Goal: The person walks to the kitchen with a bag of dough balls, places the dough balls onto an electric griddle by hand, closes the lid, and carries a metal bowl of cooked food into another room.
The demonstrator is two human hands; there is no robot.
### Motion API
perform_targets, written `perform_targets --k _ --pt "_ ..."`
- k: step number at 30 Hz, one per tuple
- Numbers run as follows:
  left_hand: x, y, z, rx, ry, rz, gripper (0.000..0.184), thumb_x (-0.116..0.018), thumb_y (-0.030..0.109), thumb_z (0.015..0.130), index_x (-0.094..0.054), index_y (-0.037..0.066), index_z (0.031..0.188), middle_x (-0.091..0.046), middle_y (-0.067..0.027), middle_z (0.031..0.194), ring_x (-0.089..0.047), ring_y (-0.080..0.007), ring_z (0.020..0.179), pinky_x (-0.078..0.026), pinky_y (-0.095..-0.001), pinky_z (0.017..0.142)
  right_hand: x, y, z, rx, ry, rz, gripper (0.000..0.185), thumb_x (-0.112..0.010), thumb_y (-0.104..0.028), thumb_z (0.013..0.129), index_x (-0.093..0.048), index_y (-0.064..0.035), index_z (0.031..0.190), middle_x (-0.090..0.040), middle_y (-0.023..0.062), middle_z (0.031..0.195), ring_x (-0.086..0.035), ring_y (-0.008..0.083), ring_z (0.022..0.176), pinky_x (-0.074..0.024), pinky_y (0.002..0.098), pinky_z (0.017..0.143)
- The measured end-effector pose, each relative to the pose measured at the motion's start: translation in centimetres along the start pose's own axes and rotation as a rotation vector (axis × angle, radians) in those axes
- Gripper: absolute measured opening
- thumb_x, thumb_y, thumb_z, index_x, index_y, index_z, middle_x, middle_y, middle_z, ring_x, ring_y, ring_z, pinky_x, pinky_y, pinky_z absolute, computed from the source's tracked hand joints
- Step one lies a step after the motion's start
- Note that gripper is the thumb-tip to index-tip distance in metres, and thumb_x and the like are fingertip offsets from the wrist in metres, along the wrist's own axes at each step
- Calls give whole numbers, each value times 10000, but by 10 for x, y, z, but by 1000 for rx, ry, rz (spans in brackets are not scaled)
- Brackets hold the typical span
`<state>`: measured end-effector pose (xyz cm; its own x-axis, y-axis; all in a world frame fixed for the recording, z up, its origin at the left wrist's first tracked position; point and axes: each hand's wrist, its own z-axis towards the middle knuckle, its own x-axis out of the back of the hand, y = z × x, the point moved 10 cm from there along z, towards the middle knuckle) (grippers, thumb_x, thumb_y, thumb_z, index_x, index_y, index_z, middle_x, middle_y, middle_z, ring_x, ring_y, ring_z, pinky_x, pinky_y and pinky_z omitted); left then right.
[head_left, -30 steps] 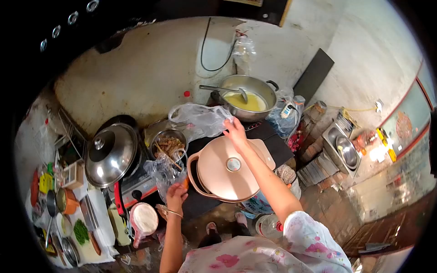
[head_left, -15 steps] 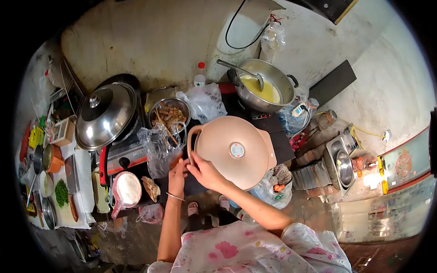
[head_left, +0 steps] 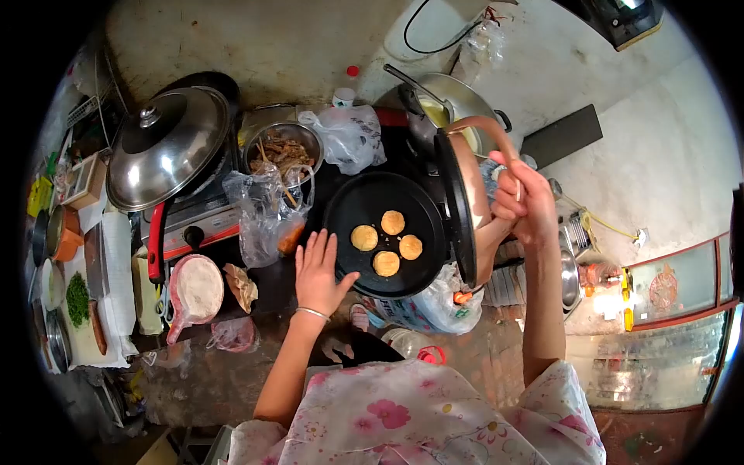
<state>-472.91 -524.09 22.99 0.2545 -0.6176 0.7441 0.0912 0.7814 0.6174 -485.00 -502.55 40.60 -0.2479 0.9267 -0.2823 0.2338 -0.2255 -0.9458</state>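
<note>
A round black electric pan point(head_left: 353, 205) lies open, with several small golden round cakes point(head_left: 393, 222) on its dark plate. My right hand point(head_left: 525, 194) is wrapped round the handle of the pan's pinkish lid point(head_left: 484, 221), which stands tilted up at the pan's right side. My left hand point(head_left: 320, 271) is open, its fingers spread at the pan's lower left edge, holding nothing. Left of that hand is a crumpled clear plastic bag point(head_left: 260, 213). A steel bowl of brown food with chopsticks point(head_left: 280, 151) sits behind the bag.
A lidded wok point(head_left: 167, 147) is on the stove at left. A pink container of white powder point(head_left: 199, 288) stands before it. Chopped greens point(head_left: 77, 300) and a knife lie far left. A steel pot point(head_left: 457, 91) with a ladle stands behind the lid; a sink point(head_left: 570, 280) is at right.
The pinkish lid has swung up to the right with my right hand on its handle, showing the cakes. My left hand has opened and spread. The view has shifted.
</note>
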Motion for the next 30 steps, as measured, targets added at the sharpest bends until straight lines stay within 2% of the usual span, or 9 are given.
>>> perform_targets --k 7,9,10,13,15,19,21,30 --pt "-87 31 37 -118 -259 167 905 -665 501 630 -274 94 1337 -175 -132 1413 -136 -291 1310 -96 -465 1047 32 -20 -12 41 -11 45 303 -420 -206 895 -488 -3 1109 -345 -37 564 -247 32 363 -225 195 356" --pt "-115 34 45 -118 -383 317 948 -602 589 648 -190 139 1374 -107 -115 1434 -76 -288 1324 -62 -495 1042 38 -21 -17 55 46 39 314 -424 -214 895 -483 -2 1118 -354 -39 564 -254 32 356 -230 196 355" --pt "-128 32 48 -106 -442 375 968 -524 669 658 -140 161 1388 -60 -101 1444 -32 -284 1330 -35 -513 1036 37 -22 -19 58 50 38 314 -424 -214 895 -483 -2 1118 -354 -39 564 -254 32 356 -230 196 355" --pt "-144 28 52 -88 -508 429 974 -498 691 657 -138 159 1388 -52 -101 1446 -38 -286 1330 -35 -510 1036 36 -23 -22 71 53 27 318 -429 -218 894 -482 -3 1122 -361 -38 565 -261 30 359 -232 193 357" --pt "-149 27 53 -96 -502 434 973 -483 701 657 -138 161 1389 -47 -101 1447 -37 -288 1330 -35 -509 1037 36 -20 -20 54 25 44 349 -369 -230 926 -447 5 1171 -340 -46 585 -252 11 369 -235 171 354" --pt "-150 26 53 -96 -495 438 960 -477 697 666 -138 166 1389 -57 -101 1446 -46 -288 1329 -43 -508 1037 30 -21 -22 71 -13 45 353 -363 -228 927 -440 11 1174 -335 -45 583 -253 10 369 -245 171 357" --pt "-152 24 52 -83 -542 447 965 -457 693 694 -87 142 1394 -39 -104 1446 -31 -289 1330 -50 -489 1046 29 -22 -22 64 -5 48 353 -359 -226 928 -435 12 1177 -335 -44 582 -254 10 369 -248 171 356" --pt "-150 22 52 -78 -476 414 945 -494 677 674 -143 167 1387 -66 -97 1444 -50 -282 1329 -46 -498 1040 28 -21 -22 65 -36 60 347 -342 -219 932 -417 11 1181 -338 -41 584 -261 8 368 -257 170 356"
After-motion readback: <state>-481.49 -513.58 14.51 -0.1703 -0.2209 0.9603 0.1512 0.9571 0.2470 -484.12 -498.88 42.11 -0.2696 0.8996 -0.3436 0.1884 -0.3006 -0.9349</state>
